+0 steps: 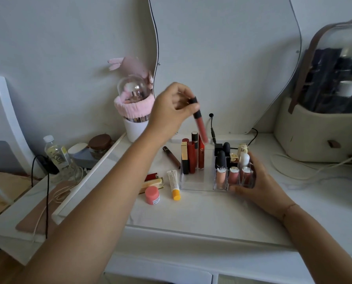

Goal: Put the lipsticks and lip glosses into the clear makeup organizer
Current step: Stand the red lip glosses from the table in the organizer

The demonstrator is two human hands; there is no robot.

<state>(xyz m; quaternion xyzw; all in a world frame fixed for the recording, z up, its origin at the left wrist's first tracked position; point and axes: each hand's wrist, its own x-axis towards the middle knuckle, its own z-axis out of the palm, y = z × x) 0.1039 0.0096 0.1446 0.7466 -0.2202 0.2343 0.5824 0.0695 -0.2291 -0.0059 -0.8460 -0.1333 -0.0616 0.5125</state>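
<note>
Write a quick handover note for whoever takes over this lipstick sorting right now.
Left hand: holds a coral lip gloss above the clear organizer, not yet in.
Right hand: steadies the organizer's right side.
Done: tall tubes stand in the left compartment, small ones fill the right slots.
Left: drop the gloss in; brown tube and red lipstick lie on the table.

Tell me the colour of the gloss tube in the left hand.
Coral-red tube with a black cap, seen in the head view.
</note>
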